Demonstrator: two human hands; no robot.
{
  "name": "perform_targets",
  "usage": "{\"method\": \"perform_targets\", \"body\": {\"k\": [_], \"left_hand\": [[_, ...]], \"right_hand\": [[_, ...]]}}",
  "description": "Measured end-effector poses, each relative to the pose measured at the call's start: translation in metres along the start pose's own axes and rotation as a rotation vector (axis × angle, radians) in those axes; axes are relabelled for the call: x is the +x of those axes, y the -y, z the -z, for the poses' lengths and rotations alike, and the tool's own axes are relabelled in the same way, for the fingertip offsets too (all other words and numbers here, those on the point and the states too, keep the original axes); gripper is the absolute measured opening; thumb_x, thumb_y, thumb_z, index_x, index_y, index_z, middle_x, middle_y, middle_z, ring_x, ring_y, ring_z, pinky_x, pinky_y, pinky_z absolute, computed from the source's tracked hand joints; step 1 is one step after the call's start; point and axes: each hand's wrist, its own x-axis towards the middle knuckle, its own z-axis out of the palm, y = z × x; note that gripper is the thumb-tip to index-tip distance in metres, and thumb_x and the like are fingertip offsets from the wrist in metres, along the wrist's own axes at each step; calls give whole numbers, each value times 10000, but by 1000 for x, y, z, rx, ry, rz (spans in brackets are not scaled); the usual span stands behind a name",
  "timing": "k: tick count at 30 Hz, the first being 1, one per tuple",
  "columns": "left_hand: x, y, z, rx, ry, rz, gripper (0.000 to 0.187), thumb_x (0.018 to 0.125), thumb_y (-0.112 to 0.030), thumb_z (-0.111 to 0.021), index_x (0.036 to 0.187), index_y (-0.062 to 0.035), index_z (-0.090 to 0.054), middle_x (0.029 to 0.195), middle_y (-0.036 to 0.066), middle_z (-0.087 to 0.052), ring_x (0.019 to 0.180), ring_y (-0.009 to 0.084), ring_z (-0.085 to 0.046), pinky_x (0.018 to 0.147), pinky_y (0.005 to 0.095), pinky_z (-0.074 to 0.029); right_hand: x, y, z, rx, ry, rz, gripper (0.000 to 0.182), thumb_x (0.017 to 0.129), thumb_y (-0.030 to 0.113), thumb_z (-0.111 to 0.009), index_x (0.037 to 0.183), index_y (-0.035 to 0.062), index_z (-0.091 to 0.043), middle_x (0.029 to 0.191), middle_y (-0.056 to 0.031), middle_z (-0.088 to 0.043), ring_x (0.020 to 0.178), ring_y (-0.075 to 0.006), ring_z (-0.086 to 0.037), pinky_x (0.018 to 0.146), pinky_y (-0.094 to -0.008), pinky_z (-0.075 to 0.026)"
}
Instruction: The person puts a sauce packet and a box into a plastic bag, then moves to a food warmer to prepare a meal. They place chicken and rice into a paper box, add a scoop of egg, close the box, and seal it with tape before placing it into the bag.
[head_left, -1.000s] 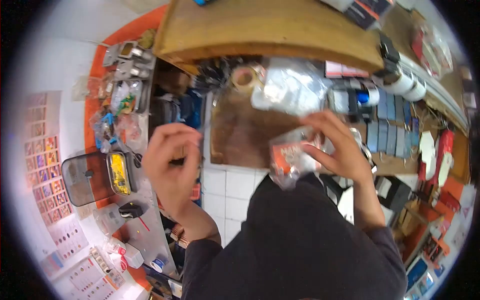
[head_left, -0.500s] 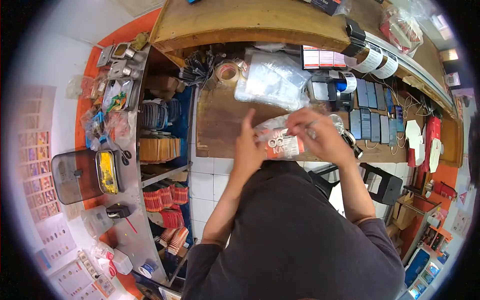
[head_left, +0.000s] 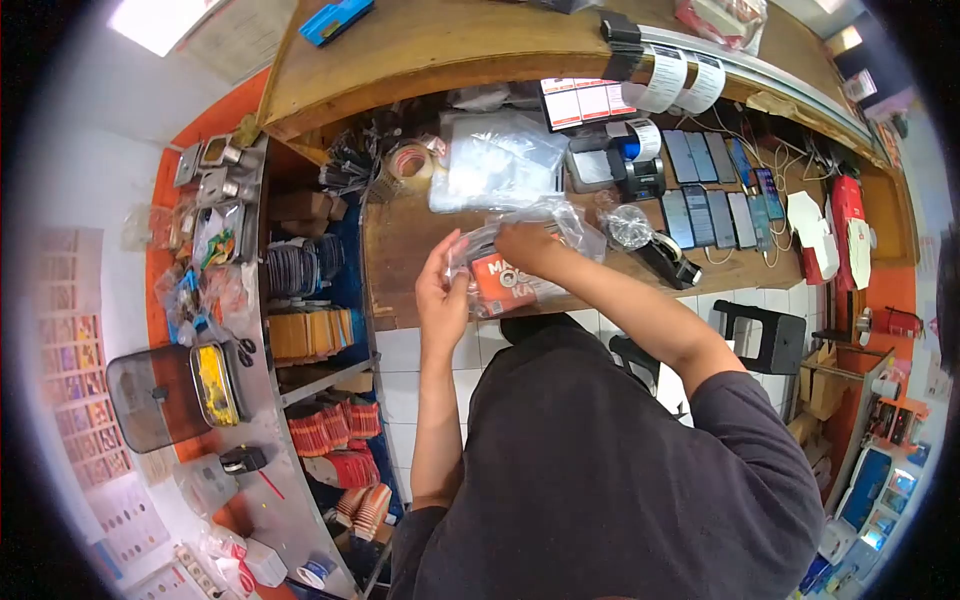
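My left hand (head_left: 441, 302) grips the left edge of a clear plastic bag (head_left: 575, 222), thumb in front and fingers behind. Inside the clear film shows an orange packet (head_left: 503, 284) with large white letters, tilted over the table's front edge. At the bag's upper part is my right hand (head_left: 528, 248), its fingers curled and pointing left. Its fingertips are hidden, so what they pinch cannot be seen. Loose film spreads out behind and right of that hand.
A stack of clear plastic bags (head_left: 500, 160) lies behind, beside a tape roll (head_left: 411, 163). To the right are a tape dispenser (head_left: 668, 262), a label printer (head_left: 640, 172) and several phones (head_left: 712, 215). A wooden shelf (head_left: 440, 75) overhangs the table (head_left: 390, 260).
The view has shifted, so surroundings appear moved left. My right hand went from above the packet's right side to the bag's upper part. The packet now sits tilted, nearer my left hand.
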Motion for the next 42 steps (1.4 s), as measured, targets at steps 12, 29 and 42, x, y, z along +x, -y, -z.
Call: {"method": "perform_targets", "body": {"k": [12, 29, 42], "left_hand": [[6, -37, -21, 156, 1, 67, 188, 970, -65, -562, 1142, -41, -634, 858, 48, -680, 685, 89, -584, 645, 235, -477], [79, -86, -176, 684, 430, -56, 305, 849, -95, -636, 1147, -34, -622, 893, 187, -676, 802, 293, -642, 761, 381, -484], [-21, -77, -150, 801, -98, -19, 644, 895, -152, -687, 1448, -24, -384, 1261, 175, -529, 1227, 299, -509, 1043, 407, -381]], "right_hand": [[-160, -27, 190, -15, 481, 109, 208, 867, 208, -633, 860, 23, -726, 863, -159, -714, 805, -358, -696, 680, -448, -555], [-220, -65, 138, 819, -267, 291, 178, 882, 172, -629, 917, 7, -682, 912, -168, -684, 857, -344, -676, 734, -429, -561], [-133, -326, -67, 702, -703, -477, 248, 802, 42, -733, 1018, 17, -614, 947, -95, -565, 702, -199, -611, 644, -338, -508]]}}
